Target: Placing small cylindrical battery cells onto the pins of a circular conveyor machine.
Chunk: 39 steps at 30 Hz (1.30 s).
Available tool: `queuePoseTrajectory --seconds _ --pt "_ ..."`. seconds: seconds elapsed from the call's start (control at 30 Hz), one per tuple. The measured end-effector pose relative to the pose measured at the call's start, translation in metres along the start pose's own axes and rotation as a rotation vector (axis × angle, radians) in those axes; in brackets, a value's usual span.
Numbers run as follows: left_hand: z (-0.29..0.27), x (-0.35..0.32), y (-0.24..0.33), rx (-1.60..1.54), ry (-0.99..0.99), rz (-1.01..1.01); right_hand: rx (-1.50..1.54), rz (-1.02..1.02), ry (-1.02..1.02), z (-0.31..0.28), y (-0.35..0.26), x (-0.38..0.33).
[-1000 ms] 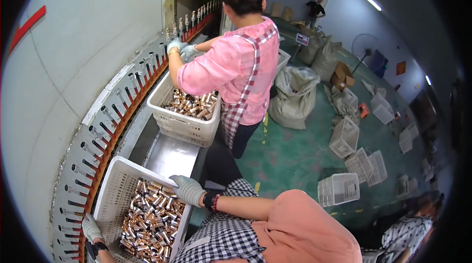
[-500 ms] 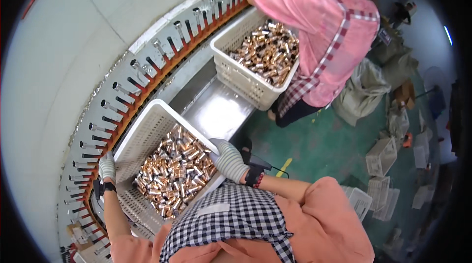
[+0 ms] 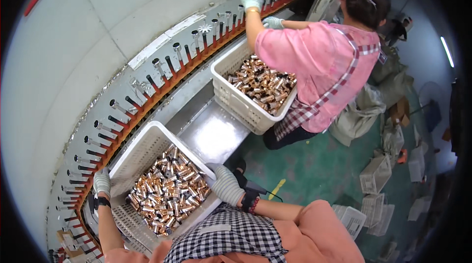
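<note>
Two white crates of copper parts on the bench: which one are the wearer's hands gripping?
The nearer crate, at the lower left. The left hand grips its left rim and the right hand its right rim. The farther crate sits in front of the co-worker in pink.

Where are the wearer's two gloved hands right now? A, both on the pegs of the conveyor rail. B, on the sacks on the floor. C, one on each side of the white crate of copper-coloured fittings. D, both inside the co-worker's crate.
C: the left hand grips the near crate at its left rim and the right hand at its right rim, with the copper-coloured fittings between them.
</note>
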<state>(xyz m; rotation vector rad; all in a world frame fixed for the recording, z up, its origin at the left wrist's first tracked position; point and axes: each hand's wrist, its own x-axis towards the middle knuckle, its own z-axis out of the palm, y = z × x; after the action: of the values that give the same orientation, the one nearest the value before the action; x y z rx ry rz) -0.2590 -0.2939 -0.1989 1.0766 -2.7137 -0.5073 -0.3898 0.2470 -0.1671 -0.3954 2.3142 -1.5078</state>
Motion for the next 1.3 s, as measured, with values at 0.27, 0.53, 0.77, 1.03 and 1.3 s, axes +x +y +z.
queuePoseTrajectory --seconds 0.27,0.53,0.77,1.03,1.3 --pt "0.008 0.021 -0.015 0.198 -0.035 -0.025 -0.047 0.027 0.030 -0.003 -0.015 -0.006" --pt "0.029 0.036 -0.001 0.183 0.028 0.034 -0.125 -0.021 0.241 0.002 0.001 -0.026" --pt "0.016 0.036 -0.025 0.215 -0.025 0.171 -0.114 0.012 0.191 0.015 -0.015 -0.023" --pt "-0.018 -0.014 0.058 0.169 0.033 -0.002 -0.118 -0.008 0.239 0.020 -0.002 -0.030" --pt "-0.016 -0.028 0.056 0.128 0.078 0.027 -0.108 -0.044 0.288 0.030 0.006 -0.043"
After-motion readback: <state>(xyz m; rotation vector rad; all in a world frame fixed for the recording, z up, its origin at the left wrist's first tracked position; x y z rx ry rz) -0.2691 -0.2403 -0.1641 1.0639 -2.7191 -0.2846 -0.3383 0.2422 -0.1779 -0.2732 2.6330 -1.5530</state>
